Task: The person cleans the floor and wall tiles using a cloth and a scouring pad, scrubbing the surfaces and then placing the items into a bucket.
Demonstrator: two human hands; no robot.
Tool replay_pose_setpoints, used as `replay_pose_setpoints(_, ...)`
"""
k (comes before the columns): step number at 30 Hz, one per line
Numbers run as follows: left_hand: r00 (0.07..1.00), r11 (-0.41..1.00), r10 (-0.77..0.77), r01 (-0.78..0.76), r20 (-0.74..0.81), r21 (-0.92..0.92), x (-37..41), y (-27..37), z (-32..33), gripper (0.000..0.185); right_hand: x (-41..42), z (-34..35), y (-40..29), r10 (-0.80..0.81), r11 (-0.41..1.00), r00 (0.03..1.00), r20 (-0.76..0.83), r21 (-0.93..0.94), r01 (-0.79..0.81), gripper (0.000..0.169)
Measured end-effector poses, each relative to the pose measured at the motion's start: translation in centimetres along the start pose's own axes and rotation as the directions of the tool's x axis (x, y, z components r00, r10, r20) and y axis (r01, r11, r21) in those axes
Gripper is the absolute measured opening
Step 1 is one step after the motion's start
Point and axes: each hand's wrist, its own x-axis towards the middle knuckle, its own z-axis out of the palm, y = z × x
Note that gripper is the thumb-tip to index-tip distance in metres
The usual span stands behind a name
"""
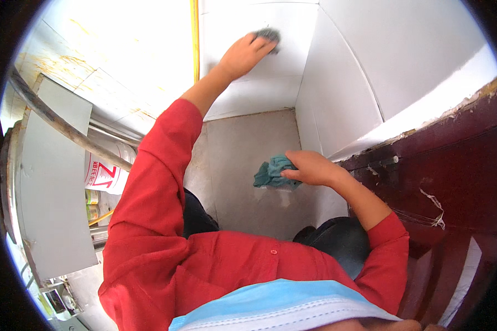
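My left hand (244, 55) is stretched forward with its fingers closed over a dark grey scrubber (268, 34), perhaps steel wool. The scrubber lies against the white tiled wall (248, 91) in front of me; hand and scrubber are slightly blurred. Lower and to the right, my right hand (312, 167) grips a bunched teal cloth (273, 170). The cloth hangs above the grey tiled floor (240, 145), between my knees, and looks damp.
A yellow pipe (195, 41) runs up the wall. On the left are a grey hose (66, 124), a pale panel (58, 178) and a white bucket (118, 182) bearing red writing. A dark red door (451, 173) stands at right. Brownish-yellow stains (62, 66) mark the left wall.
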Motion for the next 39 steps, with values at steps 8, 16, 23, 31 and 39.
replay_pose_setpoints(8, 0.992, 0.994, -0.102, 0.104, -0.076, 0.017, -0.4, 0.6, -1.9, 0.045, -1.1, 0.0, -0.6, 0.014, 0.998, 0.998, 0.066, -0.055, -0.010, 0.042)
replay_pose_setpoints(16, 0.996, 0.993, -0.082, 0.079, 0.022, 0.089, 0.0, 1.5, 0.2, 0.039, -0.5, 0.0, -1.2, -0.017, 0.996, 0.998, 0.066, -0.082, 0.023, 0.042)
replay_pose_setpoints(23, 0.958, 0.989, -0.147, 0.136, -0.245, -0.063, 6.6, 0.1, -3.6, 0.033, -1.0, -0.2, -1.3, -0.003, 0.994, 0.996, 0.091, -0.113, 0.013, 0.042)
replay_pose_setpoints(31, 0.978, 1.000, -0.028, 0.028, 0.208, 0.001, -5.2, 2.9, 2.8, 0.033, -1.4, -0.3, -0.9, 0.000, 0.997, 0.996, 0.094, -0.074, 0.007, 0.039)
replay_pose_setpoints(39, 0.951, 0.972, -0.223, 0.232, 0.215, -0.020, -8.3, 2.8, 2.1, 0.032, -1.8, -0.1, -0.4, 0.026, 0.997, 0.995, 0.101, -0.081, -0.018, 0.039)
